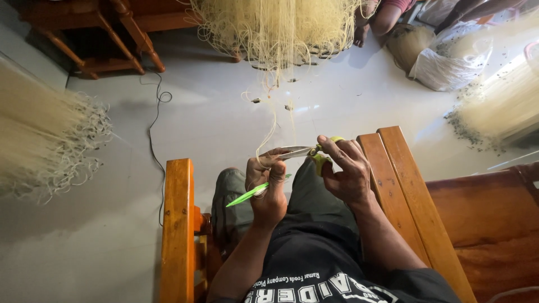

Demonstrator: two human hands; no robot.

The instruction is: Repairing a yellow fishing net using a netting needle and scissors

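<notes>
Head view: right hand (pixel 347 173) grips scissors (pixel 306 151), blades beside left hand (pixel 268 188) pinching net line (pixel 268 134) and green needle (pixel 252 193); fingertips risk a nick.

Both forearms reach forward from the body, elbows bent, and the 2 hands meet close together above the lap. The left hand (pixel 268 188) is curled, fingers pinched at the tips, back facing up. The right hand (pixel 347 171) is closed, its knuckles raised and wrist slightly bent.

A bulging white plastic sack (pixel 449 59) lies on the grey floor (pixel 224 123) at upper right, beside another person's legs.
</notes>
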